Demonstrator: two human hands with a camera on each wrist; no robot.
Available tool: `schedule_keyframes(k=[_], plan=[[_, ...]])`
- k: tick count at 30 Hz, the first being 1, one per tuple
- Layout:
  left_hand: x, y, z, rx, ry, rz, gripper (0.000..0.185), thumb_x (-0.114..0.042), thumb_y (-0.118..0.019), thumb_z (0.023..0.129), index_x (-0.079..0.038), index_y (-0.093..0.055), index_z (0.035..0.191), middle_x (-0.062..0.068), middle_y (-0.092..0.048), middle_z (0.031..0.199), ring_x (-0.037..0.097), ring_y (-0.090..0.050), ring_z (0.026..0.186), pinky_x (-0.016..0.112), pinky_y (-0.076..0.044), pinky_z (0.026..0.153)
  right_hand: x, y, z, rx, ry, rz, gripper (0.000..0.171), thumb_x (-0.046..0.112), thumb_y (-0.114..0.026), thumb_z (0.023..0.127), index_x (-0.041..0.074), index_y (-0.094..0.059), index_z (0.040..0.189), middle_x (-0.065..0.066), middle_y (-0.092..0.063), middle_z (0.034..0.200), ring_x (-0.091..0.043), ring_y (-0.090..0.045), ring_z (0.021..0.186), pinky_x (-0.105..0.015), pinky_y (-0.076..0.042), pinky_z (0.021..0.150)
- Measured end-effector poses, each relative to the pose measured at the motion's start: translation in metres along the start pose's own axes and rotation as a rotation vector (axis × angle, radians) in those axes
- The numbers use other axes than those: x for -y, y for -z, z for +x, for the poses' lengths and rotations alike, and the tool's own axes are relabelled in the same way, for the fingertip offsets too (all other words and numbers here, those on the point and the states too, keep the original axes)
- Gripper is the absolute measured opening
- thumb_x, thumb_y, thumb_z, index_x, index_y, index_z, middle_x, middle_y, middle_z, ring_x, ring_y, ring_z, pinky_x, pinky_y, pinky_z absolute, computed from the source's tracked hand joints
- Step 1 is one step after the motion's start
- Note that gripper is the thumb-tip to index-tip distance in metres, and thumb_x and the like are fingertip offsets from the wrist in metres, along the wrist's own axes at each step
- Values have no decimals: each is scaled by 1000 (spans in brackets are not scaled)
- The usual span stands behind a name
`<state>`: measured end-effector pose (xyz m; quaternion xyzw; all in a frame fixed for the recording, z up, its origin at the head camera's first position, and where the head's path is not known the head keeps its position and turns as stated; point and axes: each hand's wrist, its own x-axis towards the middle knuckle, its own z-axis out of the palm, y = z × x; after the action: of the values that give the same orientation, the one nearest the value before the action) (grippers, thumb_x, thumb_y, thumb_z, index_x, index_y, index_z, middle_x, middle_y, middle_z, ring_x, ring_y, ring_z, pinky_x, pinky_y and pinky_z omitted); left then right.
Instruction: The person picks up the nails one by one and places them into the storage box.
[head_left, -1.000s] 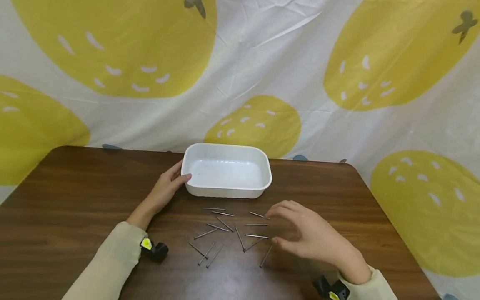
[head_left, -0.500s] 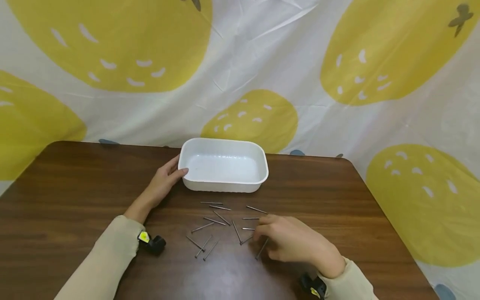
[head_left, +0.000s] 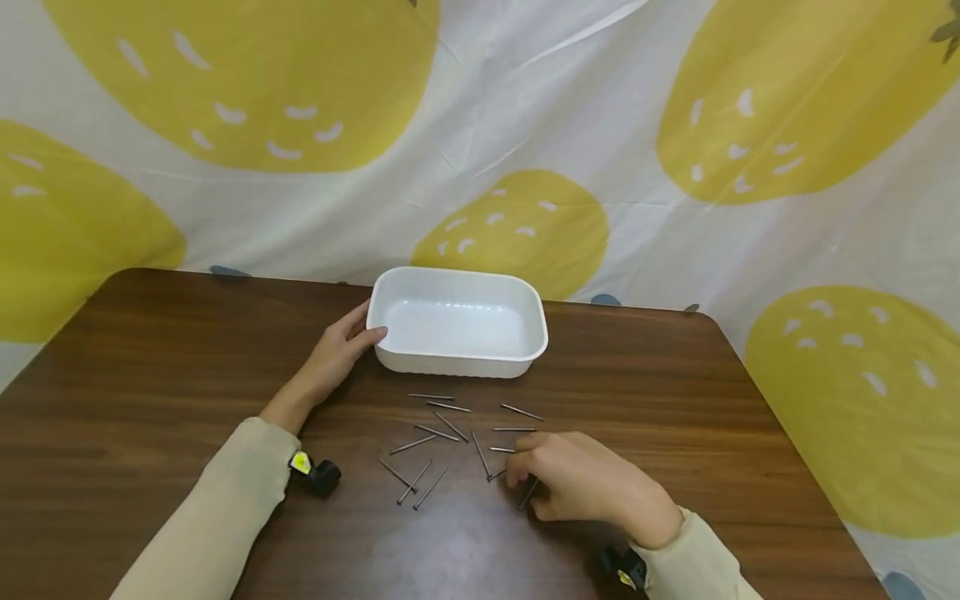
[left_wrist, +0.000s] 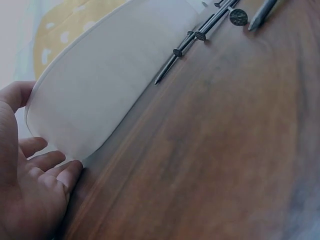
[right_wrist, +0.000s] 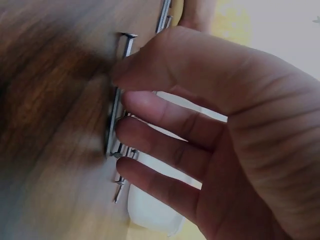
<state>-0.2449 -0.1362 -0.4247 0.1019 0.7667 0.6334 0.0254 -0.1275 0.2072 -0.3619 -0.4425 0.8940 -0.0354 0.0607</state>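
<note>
A white plastic basin (head_left: 459, 364) stands toward the back of the table. My left hand (head_left: 335, 358) grips its left end, the thumb over the rim and the fingers against the outer wall in the left wrist view. Low over the right part of the scattered steel nails (head_left: 437, 432) is my right hand (head_left: 581, 479), thumb and fingers bent down and spread a little. One nail (head_left: 528, 493) shows between its thumb and forefinger. In the right wrist view the thumb overlaps a nail (right_wrist: 128, 47) and the fingertips hover right beside the nails; parts of several nails are hidden by this hand.
The brown wooden table (head_left: 187, 358) has rounded back corners. Behind it hangs a white cloth (head_left: 637, 242) with large yellow fruit prints. Two nails (head_left: 405, 483) cross near the front left of the scatter. A black wrist camera (head_left: 318, 477) sits on the left sleeve.
My right hand has moved left and down onto the right-hand nails, its fingers drawing in. The left hand has kept its grip on the basin; the view has shifted slightly.
</note>
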Motion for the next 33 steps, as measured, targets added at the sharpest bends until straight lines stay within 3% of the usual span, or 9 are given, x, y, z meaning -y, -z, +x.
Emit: schedule_keyframes(k=[13, 33], plan=[[3, -8, 1, 14, -2, 18, 70, -27, -55, 104, -7, -22, 161, 14, -24, 168, 33, -29, 154, 49, -30, 125, 1, -8, -4, 13, 1, 34, 31, 3, -75, 65, 24, -69, 86, 14, -58, 81, 3, -51, 70, -15, -45, 59], [-1, -9, -1, 0, 6, 67, 68, -28, -55, 104, -7, -24, 161, 14, -24, 168, 33, -24, 156, 51, -26, 127, 1, -14, 2, 9, 3, 25, 34, -4, -67, 63, 25, -61, 80, 14, -51, 73, 4, -43, 64, -13, -35, 54]])
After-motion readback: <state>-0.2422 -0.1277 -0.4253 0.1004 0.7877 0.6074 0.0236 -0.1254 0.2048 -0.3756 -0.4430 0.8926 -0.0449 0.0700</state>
